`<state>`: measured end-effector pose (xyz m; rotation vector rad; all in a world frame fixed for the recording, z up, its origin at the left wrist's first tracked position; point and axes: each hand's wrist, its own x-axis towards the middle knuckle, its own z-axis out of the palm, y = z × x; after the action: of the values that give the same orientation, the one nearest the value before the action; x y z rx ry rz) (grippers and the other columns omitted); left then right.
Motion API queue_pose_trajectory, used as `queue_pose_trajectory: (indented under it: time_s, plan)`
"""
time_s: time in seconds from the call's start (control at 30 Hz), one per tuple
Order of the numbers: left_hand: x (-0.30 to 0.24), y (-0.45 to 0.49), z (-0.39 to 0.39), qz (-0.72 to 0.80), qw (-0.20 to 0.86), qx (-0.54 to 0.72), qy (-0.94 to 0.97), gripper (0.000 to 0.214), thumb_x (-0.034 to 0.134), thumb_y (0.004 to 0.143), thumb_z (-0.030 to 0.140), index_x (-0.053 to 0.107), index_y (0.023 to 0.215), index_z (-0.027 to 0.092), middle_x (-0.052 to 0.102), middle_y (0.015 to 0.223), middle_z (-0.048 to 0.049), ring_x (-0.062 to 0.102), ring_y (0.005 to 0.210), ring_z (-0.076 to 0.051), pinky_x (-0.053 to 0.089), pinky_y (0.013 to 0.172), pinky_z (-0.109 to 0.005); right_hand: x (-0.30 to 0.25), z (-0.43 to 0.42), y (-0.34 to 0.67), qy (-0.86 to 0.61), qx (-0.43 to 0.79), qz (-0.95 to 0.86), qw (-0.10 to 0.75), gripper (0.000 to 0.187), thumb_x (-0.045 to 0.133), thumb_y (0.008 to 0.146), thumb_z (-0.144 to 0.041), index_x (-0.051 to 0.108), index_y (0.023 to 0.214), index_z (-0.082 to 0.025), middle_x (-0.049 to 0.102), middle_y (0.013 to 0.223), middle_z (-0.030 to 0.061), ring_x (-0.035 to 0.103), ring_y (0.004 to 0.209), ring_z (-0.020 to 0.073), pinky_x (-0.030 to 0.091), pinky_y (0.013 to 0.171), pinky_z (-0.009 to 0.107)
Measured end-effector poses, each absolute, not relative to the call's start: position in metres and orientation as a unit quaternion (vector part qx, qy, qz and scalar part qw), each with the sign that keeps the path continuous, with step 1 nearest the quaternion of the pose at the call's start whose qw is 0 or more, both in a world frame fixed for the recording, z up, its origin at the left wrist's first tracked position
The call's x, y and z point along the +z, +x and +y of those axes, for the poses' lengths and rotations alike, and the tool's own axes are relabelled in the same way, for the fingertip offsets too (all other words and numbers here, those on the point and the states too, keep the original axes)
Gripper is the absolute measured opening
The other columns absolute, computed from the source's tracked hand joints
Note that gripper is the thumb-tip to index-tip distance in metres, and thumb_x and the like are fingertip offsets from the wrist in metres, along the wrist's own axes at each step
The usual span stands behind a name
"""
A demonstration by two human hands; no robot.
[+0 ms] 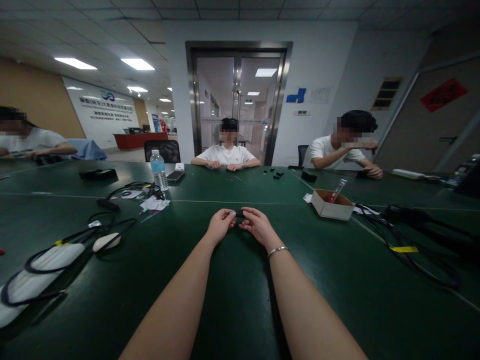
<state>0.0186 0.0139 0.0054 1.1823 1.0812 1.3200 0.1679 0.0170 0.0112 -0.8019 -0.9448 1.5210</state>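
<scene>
Just above the green table [240, 280], my two hands meet around a small dark object with a shiny, silvery left end [239, 213]. It is too small for me to tell its kind. My left hand [220, 225] pinches the silvery end between thumb and fingertips. On the other side, my right hand [258, 225] grips the black end, its lower fingers curled underneath. A metal bracelet [278, 251] circles my right wrist. The fingertips cover part of the object.
Left of my hands are a water bottle [159, 170], a phone [175, 176], black cables [112, 210] and a white power strip [45, 275]. To the right stands a small open box [333, 209]; cables [420, 225] lie beyond it. Several people sit around the table.
</scene>
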Motion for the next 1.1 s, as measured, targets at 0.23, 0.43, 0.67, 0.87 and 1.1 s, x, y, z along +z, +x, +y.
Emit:
queue_pose_trajectory:
  time_s: [0.23, 0.43, 0.67, 0.87, 1.1]
  plan:
    - [0.001, 0.018, 0.018, 0.456, 0.497, 0.545, 0.499, 0.025, 0.070, 0.075, 0.033, 0.061, 0.083, 0.011, 0.062, 0.069, -0.0034, 0.057, 0.060, -0.010, 0.047, 0.059, -0.021, 0.009, 0.018, 0.168, -0.337, 0.641, -0.403, 0.560, 0.016, 0.070, 0.075, -0.011, 0.065, 0.089, -0.014, 0.062, 0.069, 0.0003, 0.058, 0.051, 0.0098, 0.059, 0.057, 0.027]
    - [-0.004, 0.017, 0.021, 0.473, 0.463, 0.535, 0.525, 0.031, 0.068, 0.073, 0.044, 0.059, 0.074, 0.014, 0.061, 0.070, -0.0024, 0.058, 0.060, -0.011, 0.047, 0.056, -0.020, 0.007, 0.020, 0.168, -0.345, 0.643, -0.390, 0.561, 0.013, 0.073, 0.074, -0.011, 0.064, 0.084, -0.012, 0.063, 0.067, 0.0015, 0.058, 0.049, 0.0093, 0.059, 0.059, 0.027]
    - [-0.003, 0.014, 0.020, 0.505, 0.379, 0.501, 0.591, 0.044, 0.052, 0.079, 0.054, 0.061, 0.067, 0.013, 0.057, 0.062, -0.0033, 0.056, 0.055, -0.013, 0.046, 0.053, -0.024, 0.008, 0.018, 0.168, -0.346, 0.654, -0.381, 0.554, 0.010, 0.073, 0.077, -0.012, 0.064, 0.081, -0.011, 0.063, 0.065, 0.0022, 0.057, 0.049, 0.0091, 0.061, 0.062, 0.030]
    - [0.005, 0.014, 0.012, 0.551, 0.343, 0.457, 0.608, 0.054, 0.043, 0.080, 0.061, 0.056, 0.056, 0.015, 0.056, 0.052, -0.0023, 0.051, 0.046, -0.012, 0.042, 0.054, -0.026, 0.008, 0.018, 0.168, -0.336, 0.661, -0.386, 0.548, 0.013, 0.074, 0.076, -0.014, 0.064, 0.081, -0.010, 0.062, 0.063, 0.0022, 0.056, 0.048, 0.0088, 0.062, 0.063, 0.032]
    - [0.009, 0.015, 0.008, 0.580, 0.339, 0.444, 0.593, 0.060, 0.038, 0.079, 0.067, 0.057, 0.053, 0.016, 0.052, 0.046, -0.0019, 0.050, 0.046, -0.014, 0.038, 0.055, -0.027, 0.008, 0.019, 0.170, -0.330, 0.670, -0.391, 0.538, 0.014, 0.076, 0.075, -0.016, 0.064, 0.081, -0.011, 0.060, 0.060, -0.0001, 0.055, 0.048, 0.0081, 0.061, 0.066, 0.032]
